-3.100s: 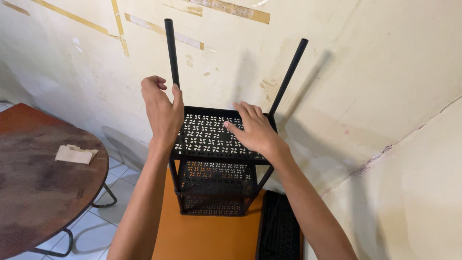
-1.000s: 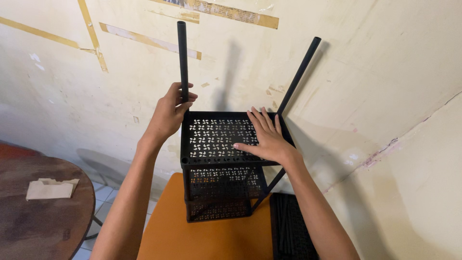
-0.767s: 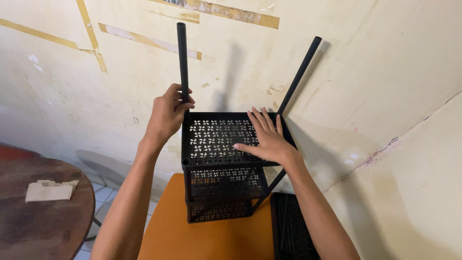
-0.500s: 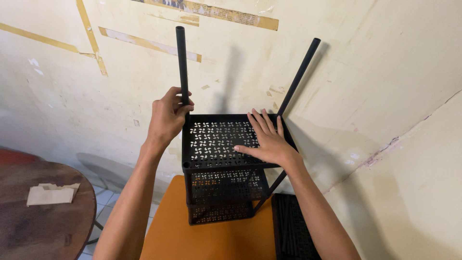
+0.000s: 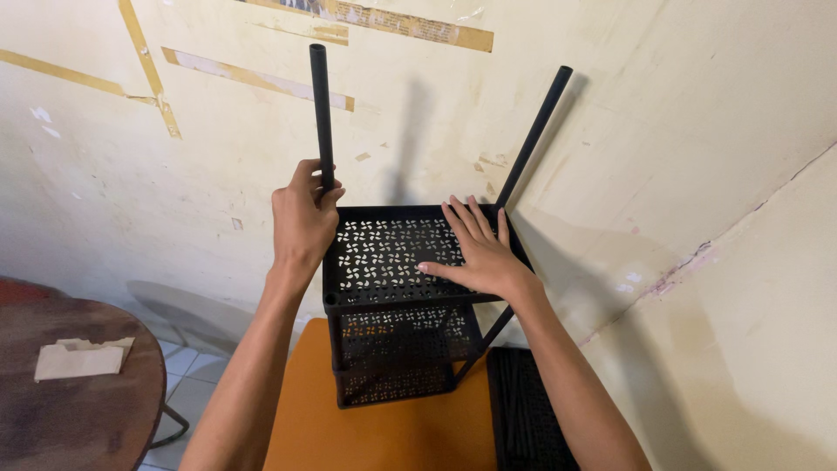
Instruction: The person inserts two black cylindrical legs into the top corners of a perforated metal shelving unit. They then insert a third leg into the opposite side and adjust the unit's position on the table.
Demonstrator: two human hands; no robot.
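A black perforated shelf rack [image 5: 384, 262] stands on an orange surface [image 5: 375, 432] against the wall. Two black poles rise from its back corners: a left pole [image 5: 321, 113] and a right pole [image 5: 534, 131] that leans to the right. My left hand [image 5: 302, 218] is shut around the left pole just above the top shelf. My right hand [image 5: 478, 253] lies flat, fingers spread, on the right part of the top shelf. Lower shelves show beneath it.
A round dark brown table [image 5: 70, 392] with a folded piece of paper [image 5: 80, 356] stands at the lower left. Another black perforated panel [image 5: 523, 410] lies to the right of the rack. The cream wall [image 5: 663, 174] has strips of tape and runs close behind.
My left hand has closed around the left pole, where three seconds ago it was held open beside it. The view has shifted slightly; the right hand stays flat on the shelf.
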